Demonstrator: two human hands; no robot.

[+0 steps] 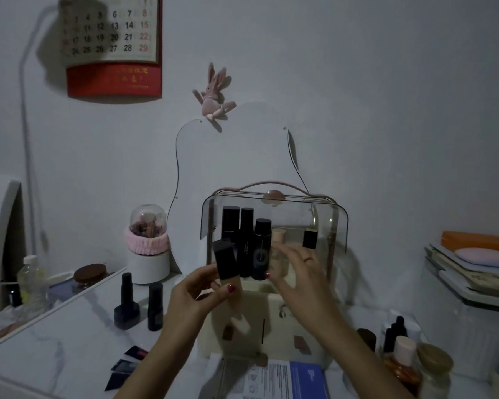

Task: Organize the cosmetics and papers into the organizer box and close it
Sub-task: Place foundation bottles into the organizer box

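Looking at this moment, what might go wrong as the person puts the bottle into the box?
1. The left hand pinches the black-capped beige foundation bottle tilted, close to the upright dark bottles already inside the clear-lidded organizer box; pushing it in may topple them.
2. The right hand reaches among those bottles with open fingers and may knock the small beige bottle.
3. The raised transparent lid may drop onto the hands.

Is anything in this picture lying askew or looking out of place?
Nothing is spilled or broken. The bottle that the left hand holds is tilted. The papers lie loose in front of the organizer box, whose clear lid is up.
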